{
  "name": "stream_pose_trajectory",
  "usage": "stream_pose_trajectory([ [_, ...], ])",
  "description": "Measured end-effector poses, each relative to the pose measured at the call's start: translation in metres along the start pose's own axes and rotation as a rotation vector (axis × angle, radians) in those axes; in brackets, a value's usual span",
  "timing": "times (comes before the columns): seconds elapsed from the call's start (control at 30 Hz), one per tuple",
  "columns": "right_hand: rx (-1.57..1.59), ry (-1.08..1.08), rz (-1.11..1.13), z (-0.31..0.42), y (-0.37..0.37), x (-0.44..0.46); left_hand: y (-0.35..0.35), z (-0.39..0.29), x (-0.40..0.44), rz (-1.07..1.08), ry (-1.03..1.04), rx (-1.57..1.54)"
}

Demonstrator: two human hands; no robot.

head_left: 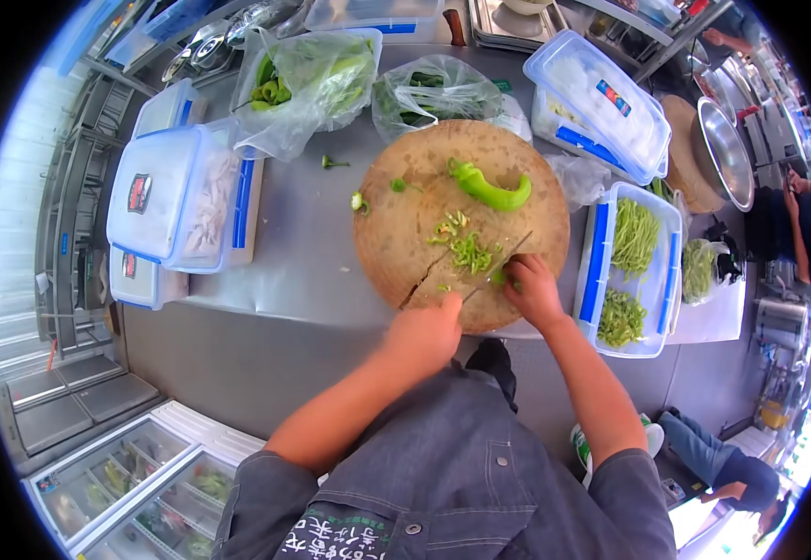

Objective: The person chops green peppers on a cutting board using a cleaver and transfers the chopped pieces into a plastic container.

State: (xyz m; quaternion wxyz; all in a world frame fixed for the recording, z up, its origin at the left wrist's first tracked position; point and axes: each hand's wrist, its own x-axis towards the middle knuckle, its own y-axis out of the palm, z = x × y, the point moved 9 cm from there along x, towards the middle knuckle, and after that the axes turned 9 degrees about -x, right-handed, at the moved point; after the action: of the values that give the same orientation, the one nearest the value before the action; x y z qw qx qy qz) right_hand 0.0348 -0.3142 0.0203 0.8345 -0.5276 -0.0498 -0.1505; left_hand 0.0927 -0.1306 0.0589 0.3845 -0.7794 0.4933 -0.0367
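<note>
Possibly, nicked fingertips: right hand [536,293] holding down green piece [499,277] close beside knife blade [510,255]. Crack [424,278] in chopping board [388,219] could catch edge. Left hand [427,329] clenched around knife's handle end. Green piece at right fingertips, forward-right of left hand; chopped bits [471,252] beyond; whole pepper [489,191] farther off.

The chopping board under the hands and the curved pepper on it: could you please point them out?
Chopping board [382,243], head view, bare left part.
Curved pepper [494,194], head view, its middle.
</note>
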Motion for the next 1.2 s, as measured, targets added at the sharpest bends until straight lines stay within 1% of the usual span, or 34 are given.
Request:
stream_pose_trajectory([
  [0.07,-0.003,0.038,0.058,-0.005,0.004,0.000,0.015,-0.001,0.002,0.016,-0.014,0.007],
  [0.17,0.012,0.006,0.024,-0.002,0.001,0.002,0.028,0.006,0.010,0.002,-0.019,0.016],
  [0.2,0.011,0.005,0.022,-0.003,0.001,0.002,0.024,0.004,0.013,-0.014,-0.011,0.018],
  [0.27,0.030,0.075,0.065,-0.009,0.007,-0.001,0.016,0.006,0.010,-0.015,-0.011,-0.016],
  [0.4,0.031,0.065,0.041,-0.009,0.004,-0.003,0.003,-0.007,0.002,-0.025,0.004,-0.038],
  [0.5,0.032,0.070,0.062,-0.010,0.005,-0.005,0.031,0.000,0.012,0.001,-0.010,-0.005],
  [0.63,0.052,0.050,0.033,-0.009,0.002,-0.007,0.026,0.008,0.014,0.019,-0.044,0.000],
  [0.7,0.055,0.054,0.024,-0.011,0.002,-0.001,0.012,0.003,0.012,-0.013,0.021,-0.042],
  [0.73,0.060,0.060,0.019,-0.011,0.001,-0.003,0.013,-0.001,0.011,-0.006,0.021,-0.041],
  [0.83,0.070,0.077,0.039,-0.013,0.002,-0.009,0.027,-0.002,0.006,0.029,-0.023,-0.067],
  [0.87,0.066,0.077,0.056,-0.014,0.002,-0.007,0.034,0.004,0.010,0.003,-0.024,-0.058],
  [0.9,0.061,0.072,0.049,-0.015,-0.002,-0.003,0.032,0.004,0.016,-0.026,-0.019,-0.049],
  [0.97,0.041,-0.017,0.044,-0.003,-0.009,-0.008,0.034,0.013,0.019,-0.005,-0.034,-0.059],
  [1.07,0.048,-0.027,0.048,-0.004,-0.010,-0.008,0.017,0.017,0.020,-0.014,-0.037,-0.073],
  [1.2,0.054,0.002,0.049,-0.009,-0.006,-0.010,0.003,0.003,0.011,-0.023,-0.028,-0.037],
])
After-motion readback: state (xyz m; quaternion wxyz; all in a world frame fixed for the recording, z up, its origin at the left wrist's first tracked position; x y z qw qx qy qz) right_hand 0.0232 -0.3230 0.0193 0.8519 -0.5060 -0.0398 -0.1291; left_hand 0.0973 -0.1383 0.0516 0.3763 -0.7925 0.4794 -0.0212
